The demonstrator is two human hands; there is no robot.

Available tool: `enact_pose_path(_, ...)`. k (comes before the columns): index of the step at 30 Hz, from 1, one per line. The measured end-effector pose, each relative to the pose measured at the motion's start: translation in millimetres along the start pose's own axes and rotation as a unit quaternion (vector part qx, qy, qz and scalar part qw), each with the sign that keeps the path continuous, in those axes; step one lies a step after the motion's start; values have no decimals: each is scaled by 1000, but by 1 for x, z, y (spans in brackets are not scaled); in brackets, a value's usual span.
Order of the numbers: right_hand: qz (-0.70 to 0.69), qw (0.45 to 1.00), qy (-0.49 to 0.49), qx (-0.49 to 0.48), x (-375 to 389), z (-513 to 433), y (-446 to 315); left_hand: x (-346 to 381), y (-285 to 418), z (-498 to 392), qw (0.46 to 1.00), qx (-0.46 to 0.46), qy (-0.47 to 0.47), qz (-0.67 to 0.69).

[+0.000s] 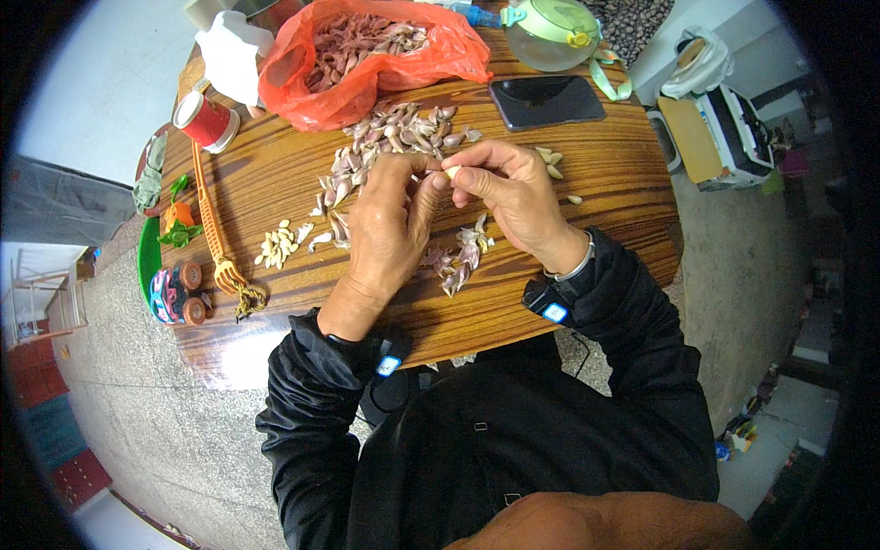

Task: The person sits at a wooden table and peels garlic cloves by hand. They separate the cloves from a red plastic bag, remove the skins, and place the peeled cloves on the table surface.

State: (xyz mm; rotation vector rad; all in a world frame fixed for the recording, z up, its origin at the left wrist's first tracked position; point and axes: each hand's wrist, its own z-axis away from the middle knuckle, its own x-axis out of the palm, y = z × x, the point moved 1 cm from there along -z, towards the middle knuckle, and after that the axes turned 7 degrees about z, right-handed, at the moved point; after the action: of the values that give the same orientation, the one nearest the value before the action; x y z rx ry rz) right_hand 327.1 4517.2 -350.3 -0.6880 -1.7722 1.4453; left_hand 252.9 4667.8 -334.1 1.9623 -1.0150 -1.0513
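Note:
Over the middle of the wooden table my right hand (pixel 515 192) pinches a pale, partly bared garlic clove (pixel 453 172) between thumb and fingers. My left hand (pixel 392 213) meets it from the other side, its thumb and forefinger closed at the clove's purplish skin end. Unpeeled garlic cloves (pixel 402 130) spread in a loose heap behind and beside my left hand. Peeled cloves (pixel 277 245) lie in a small pile at the left, and a few more peeled cloves (pixel 551 162) rest beyond my right hand. Below my hands is a scatter of papery garlic skins (pixel 467 256).
A red plastic bag (pixel 295 96) full of garlic stands at the back. Nearby are a dark smartphone (pixel 548 102), a green-lidded bottle (pixel 553 34) and a red-and-white cup (pixel 205 120). Along the left lie an orange plastic fork-ended stick (pixel 208 206) and a toy car (pixel 179 292).

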Motion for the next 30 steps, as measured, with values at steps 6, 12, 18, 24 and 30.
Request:
enact_pose_path(6,60,998,-4,-19,1,0,-1,1,-5,2,992,-77,-23,94)
enact_pose_path(12,73,997,-15,-20,2,0,-5,4,-9,3,948,-212,-38,235)
enact_pose_path(18,19,1000,-9,-11,2,-2,-1,3,-7,4,998,-29,-30,44)
enact_pose_path(24,47,999,-4,2,2,-1,-2,6,-9,5,988,-94,-32,117)
enact_pose_path(30,9,999,-31,10,0,-1,-3,6,-6,5,941,-206,-73,257)
